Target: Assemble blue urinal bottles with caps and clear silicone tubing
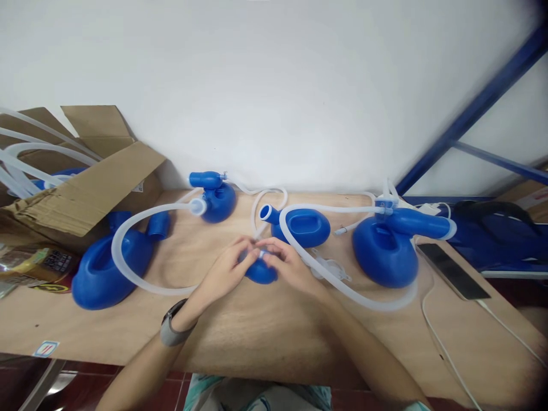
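Observation:
Both my hands meet at the middle of the wooden table [265, 331]. My left hand [225, 274], with a watch on its wrist, and my right hand [286, 264] are closed, fingertips pinched together on a small blue plastic part [260, 272] and the end of a translucent tube [257, 225] that runs up from it. Most of the blue part is hidden under my fingers. A blue plastic vessel with a spout [302, 225] sits just behind my right hand.
Other blue vessels lie at the left [105, 268], back centre [216, 197] and right [387, 251], joined by looping clear hoses [128, 228]. An open cardboard box [81, 182] holds more tubing at far left. A phone [451, 271] and white cable lie at the right.

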Demonstrator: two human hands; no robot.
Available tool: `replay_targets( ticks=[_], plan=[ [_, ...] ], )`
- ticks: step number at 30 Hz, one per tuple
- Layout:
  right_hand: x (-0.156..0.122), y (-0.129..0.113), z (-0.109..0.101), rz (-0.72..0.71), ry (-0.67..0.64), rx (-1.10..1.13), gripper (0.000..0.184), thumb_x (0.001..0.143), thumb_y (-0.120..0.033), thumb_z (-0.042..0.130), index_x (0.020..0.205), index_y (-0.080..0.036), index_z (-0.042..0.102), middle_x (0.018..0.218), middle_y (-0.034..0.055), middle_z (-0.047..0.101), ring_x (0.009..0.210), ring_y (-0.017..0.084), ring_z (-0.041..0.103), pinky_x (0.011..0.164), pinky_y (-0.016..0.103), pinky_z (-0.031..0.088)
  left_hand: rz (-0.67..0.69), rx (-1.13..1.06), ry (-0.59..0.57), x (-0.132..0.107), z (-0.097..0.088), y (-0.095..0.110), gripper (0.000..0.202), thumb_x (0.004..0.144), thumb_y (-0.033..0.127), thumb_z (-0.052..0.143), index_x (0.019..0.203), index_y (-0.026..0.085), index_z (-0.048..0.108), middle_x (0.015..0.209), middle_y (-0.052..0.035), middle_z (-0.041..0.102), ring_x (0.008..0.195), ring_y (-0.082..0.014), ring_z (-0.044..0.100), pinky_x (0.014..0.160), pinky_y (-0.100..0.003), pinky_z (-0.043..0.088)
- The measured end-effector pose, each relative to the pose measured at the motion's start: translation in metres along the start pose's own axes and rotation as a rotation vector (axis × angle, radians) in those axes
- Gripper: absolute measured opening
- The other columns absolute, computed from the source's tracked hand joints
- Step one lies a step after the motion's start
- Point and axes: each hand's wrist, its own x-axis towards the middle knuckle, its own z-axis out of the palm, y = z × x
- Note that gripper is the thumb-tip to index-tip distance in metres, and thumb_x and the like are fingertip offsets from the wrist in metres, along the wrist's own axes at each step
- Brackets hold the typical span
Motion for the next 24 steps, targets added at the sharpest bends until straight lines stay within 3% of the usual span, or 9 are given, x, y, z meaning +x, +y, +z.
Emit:
replay_targets(
  ticks=[4,10,13,18,21,24],
  plan=[
    [-0.001,0.0,0.0,-0.018,0.009,-0.061,0.027,0.094,-0.034,0.064,0.119,-0.024,0.069,0.085,-0.0004,0.063,0.08,0.017,0.059,0.073,0.03,0.044,-0.047,-0.028,-0.027,-0.002,0.001,-0.003,0.036,0.106,0.045,0.052,0.085,0.019,0.066,0.083,-0.0018,0.072,0.076,-0.017,0.063,0.072,-0.029,0.046],
    [-0.005,-0.005,0.013,-0.099,0.18,-0.194,0.023,0.089,-0.029,0.06,0.111,-0.026,0.055,0.072,-0.0065,0.047,0.068,0.016,0.051,0.064,0.029,0.038,-0.006,0.091,0.116,-0.007,0.007,0.006,0.029,0.103,0.039,0.057,0.083,0.02,0.066,0.08,-0.0021,0.073,0.07,-0.0166,0.062,0.067,-0.029,0.045],
    [-0.009,-0.008,0.018,-0.184,0.274,-0.29,0.024,0.086,-0.027,0.061,0.106,-0.028,0.048,0.072,-0.0067,0.052,0.068,0.016,0.054,0.067,0.03,0.04,0.099,0.15,0.191,-0.01,0.013,0.009,0.026,0.103,0.035,0.057,0.082,0.021,0.062,0.082,-0.0033,0.071,0.074,-0.0185,0.063,0.071,-0.032,0.047],
    [-0.018,-0.011,0.017,-0.251,0.304,-0.315,0.023,0.085,-0.027,0.063,0.099,-0.028,0.044,0.07,-0.0065,0.054,0.062,0.016,0.052,0.062,0.03,0.039,0.235,0.238,0.249,-0.013,0.029,0.006,0.027,0.107,0.031,0.052,0.082,0.023,0.059,0.087,-0.0063,0.069,0.086,-0.0223,0.063,0.08,-0.035,0.05],
    [-0.023,-0.011,0.013,-0.249,0.296,-0.303,0.023,0.085,-0.026,0.064,0.1,-0.028,0.047,0.07,-0.0066,0.053,0.06,0.015,0.05,0.059,0.028,0.04,0.272,0.231,0.25,-0.012,0.032,0.005,0.016,0.108,0.028,0.053,0.099,0.023,0.065,0.096,-0.0072,0.071,0.092,-0.0224,0.064,0.084,-0.036,0.052],
    [-0.028,-0.011,0.008,-0.236,0.24,-0.331,0.015,0.091,-0.028,0.062,0.102,-0.028,0.053,0.079,-0.0033,0.059,0.07,0.017,0.057,0.066,0.029,0.047,0.344,0.129,0.161,-0.011,0.025,0.003,0.016,0.108,0.025,0.053,0.113,0.023,0.068,0.107,-0.0084,0.073,0.101,-0.0226,0.066,0.093,-0.037,0.054]
  ],
)
